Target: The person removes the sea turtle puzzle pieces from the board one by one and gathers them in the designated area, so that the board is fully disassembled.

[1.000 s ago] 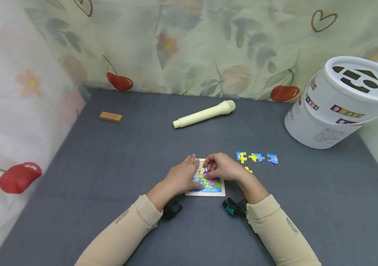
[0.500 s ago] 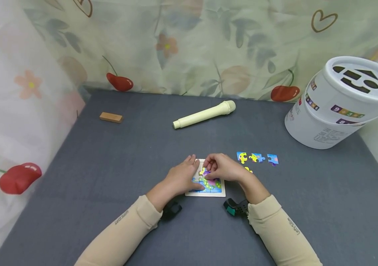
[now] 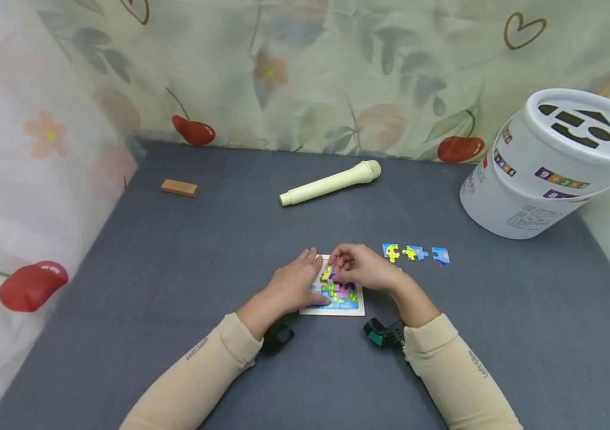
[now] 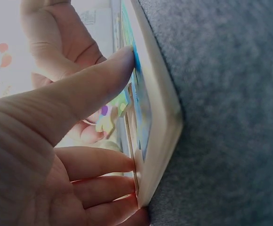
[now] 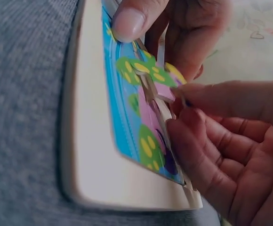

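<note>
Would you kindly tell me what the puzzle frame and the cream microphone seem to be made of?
Puzzle frame: probably smooth, matte wood, from its pale, rounded edges; no grain shows clearly. Cream microphone: likely satin plastic, given its even colour.

My left sleeve [image 3: 184, 382] and right sleeve [image 3: 463, 382], both a plain cream, finish in wide, thick cuffs [image 3: 242, 340] before my left hand [image 3: 295, 285] and right hand [image 3: 366, 267]. Dark printed lettering [image 3: 478, 364], too small to read surely, marks each forearm. A compact black device [image 3: 279, 338] shows at my left wrist; a second black unit [image 3: 388, 332], dotted with small holes, bears a green panel [image 3: 375, 338] at my right. My left thumbnail [image 5: 128, 22] is short and rounded.
</note>
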`<state>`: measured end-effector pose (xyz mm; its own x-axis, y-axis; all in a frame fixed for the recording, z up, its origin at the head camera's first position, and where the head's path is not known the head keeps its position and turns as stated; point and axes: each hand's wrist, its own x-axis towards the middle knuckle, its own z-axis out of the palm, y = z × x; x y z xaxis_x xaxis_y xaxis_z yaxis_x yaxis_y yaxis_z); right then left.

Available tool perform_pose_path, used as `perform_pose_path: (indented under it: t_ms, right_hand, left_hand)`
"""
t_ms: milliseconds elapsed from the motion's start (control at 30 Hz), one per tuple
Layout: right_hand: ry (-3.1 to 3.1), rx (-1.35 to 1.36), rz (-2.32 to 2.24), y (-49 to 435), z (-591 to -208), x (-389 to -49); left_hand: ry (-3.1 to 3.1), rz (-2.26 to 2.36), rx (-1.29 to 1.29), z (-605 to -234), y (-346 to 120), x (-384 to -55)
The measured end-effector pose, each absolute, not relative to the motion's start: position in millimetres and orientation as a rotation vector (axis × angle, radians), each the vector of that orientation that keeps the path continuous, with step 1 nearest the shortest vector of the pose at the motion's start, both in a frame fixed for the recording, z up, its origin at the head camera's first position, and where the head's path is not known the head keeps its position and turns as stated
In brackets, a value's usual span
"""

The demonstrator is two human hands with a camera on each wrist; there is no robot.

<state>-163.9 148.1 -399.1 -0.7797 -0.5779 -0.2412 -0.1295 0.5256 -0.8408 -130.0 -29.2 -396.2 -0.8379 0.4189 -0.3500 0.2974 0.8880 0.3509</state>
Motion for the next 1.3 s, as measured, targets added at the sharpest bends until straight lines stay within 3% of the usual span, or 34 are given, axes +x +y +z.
perform_pose_path:
  t_ms: [633, 1300]
  right_hand:
    - [2.150, -0.372, -1.345, 195.5, -391.7, -174.0]
    - [2.296, -0.169, -1.295, 287.2, -391.7, -164.3]
  left_hand:
    - [2.636, 0.397, 0.529, -397.5, -28.5, -129.9]
    - [2.645, 0.424, 0.541, -395.8, -30.2, -127.6]
